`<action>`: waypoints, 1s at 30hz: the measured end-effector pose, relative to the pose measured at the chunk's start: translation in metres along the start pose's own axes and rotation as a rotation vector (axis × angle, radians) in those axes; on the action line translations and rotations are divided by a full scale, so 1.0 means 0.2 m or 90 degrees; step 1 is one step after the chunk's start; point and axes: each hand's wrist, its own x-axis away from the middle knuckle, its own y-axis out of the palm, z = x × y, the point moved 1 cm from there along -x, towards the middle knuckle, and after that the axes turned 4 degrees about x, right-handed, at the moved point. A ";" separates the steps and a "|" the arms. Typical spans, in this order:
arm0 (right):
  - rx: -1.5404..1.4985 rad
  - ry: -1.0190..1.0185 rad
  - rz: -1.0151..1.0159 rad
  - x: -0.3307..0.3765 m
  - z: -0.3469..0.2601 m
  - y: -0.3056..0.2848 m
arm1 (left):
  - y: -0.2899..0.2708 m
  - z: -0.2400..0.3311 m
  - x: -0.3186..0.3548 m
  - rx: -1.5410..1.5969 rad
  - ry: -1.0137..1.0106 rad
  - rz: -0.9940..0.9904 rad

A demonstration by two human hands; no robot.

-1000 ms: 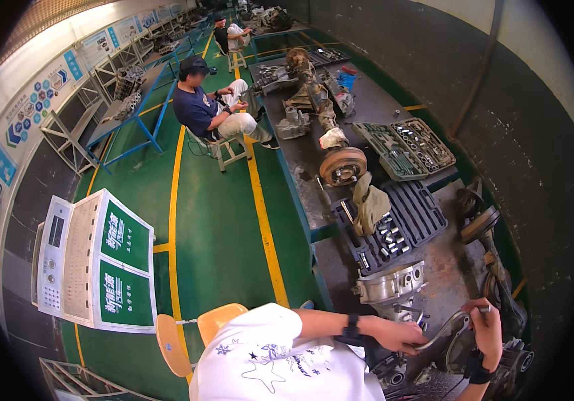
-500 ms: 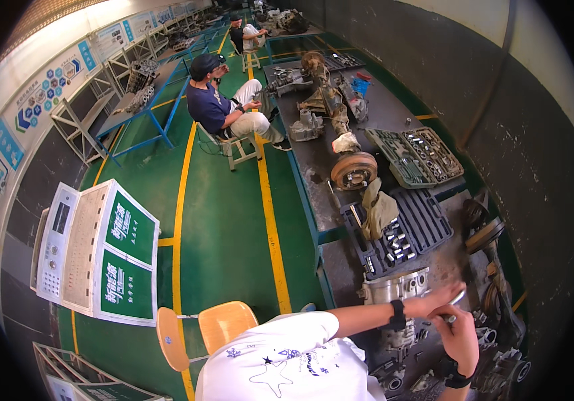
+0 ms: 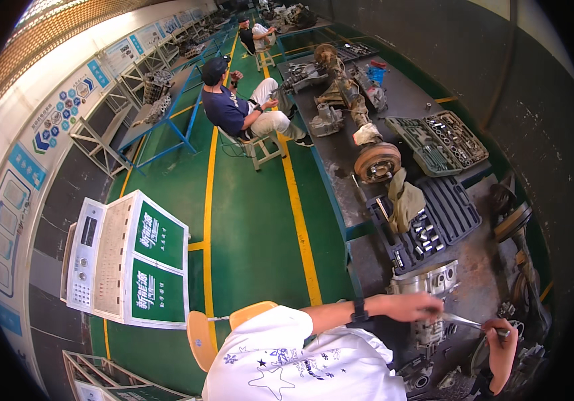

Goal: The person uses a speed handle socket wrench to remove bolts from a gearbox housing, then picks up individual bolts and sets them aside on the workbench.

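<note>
My right hand (image 3: 500, 339) is closed round one end of a long shiny metal bar tool (image 3: 462, 321), perhaps a wrench handle. The tool's other end reaches my left hand (image 3: 422, 307), which is blurred, so I cannot see whether its fingers grip it. Both hands are above the bench, over a silver metal gearbox-like casting (image 3: 434, 279) and the parts below it. My left forearm crosses in front of this casting, and its lower part is partly hidden by the arm and hand.
Beyond the casting lies an open socket case (image 3: 457, 207) with a tan cloth (image 3: 407, 204) on it. Farther are a green tool case (image 3: 427, 150) and a brake drum (image 3: 378, 163) on an axle. A seated person (image 3: 233, 110) and a white-and-green cabinet (image 3: 130, 260) stand left.
My hands have moved apart, the right one to the right and the left one slightly down and back. More of the metal tool now shows between them. The whole view has shifted.
</note>
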 end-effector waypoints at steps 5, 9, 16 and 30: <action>0.119 -0.144 -0.090 -0.02 -0.27 0.24 | 0.05 -0.32 -0.30 -0.231 0.022 0.430; 0.192 -0.169 -0.159 -0.13 -0.44 0.29 | 0.33 -0.23 -0.38 -0.304 0.236 0.435; 0.114 -0.245 -0.172 -0.22 -0.24 0.26 | 0.56 -0.10 -0.37 -0.140 0.092 -0.123; 0.058 -0.149 -0.268 -0.11 -0.22 0.12 | 0.12 -0.48 -0.43 -0.203 -0.002 0.378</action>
